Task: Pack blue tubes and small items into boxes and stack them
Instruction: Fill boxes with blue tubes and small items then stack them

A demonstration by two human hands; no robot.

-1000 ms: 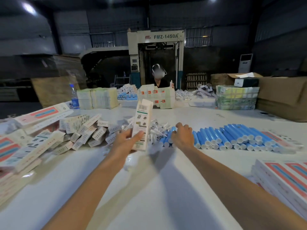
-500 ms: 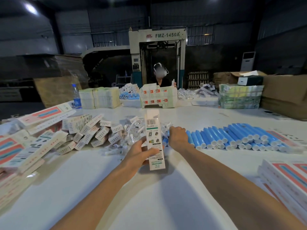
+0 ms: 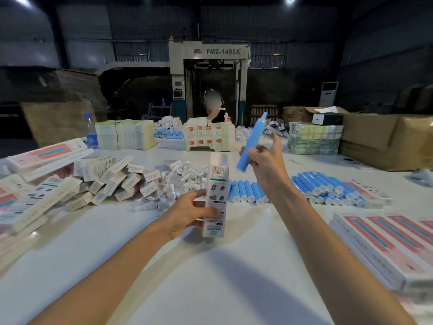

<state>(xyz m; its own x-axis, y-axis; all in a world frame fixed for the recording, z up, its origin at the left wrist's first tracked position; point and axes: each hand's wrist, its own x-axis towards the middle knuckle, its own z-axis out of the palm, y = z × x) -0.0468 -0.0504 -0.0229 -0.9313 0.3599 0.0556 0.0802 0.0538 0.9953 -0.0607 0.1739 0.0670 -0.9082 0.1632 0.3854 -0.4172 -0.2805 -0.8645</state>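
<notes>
The left hand (image 3: 187,213) gripped a tall white box (image 3: 216,184) held upright over the white table (image 3: 210,282). The thumb lay across the printed front face low down, and the other fingers curled round the left edge and behind. The barcode end was uppermost. Whether the bottom end touched the table could not be told.

The right hand (image 3: 264,165) was raised just right of the box top and held one blue tube (image 3: 251,141). The tube was tilted, with its narrow tip up and to the right. Its lower part was pinched between the thumb and curled fingers, the butt end stuck out below them, and one finger stood out straight above. Tube and box were near each other but apart.

More blue tubes (image 3: 328,186) lay side by side on the table beyond the right forearm. A heap of clear-wrapped small items (image 3: 173,184) lay behind the left hand, and small white cartons (image 3: 117,179) were piled to its left. Flat long boxes (image 3: 386,240) were stacked at the right edge. Another person (image 3: 214,113) stood at the far side of the table.
</notes>
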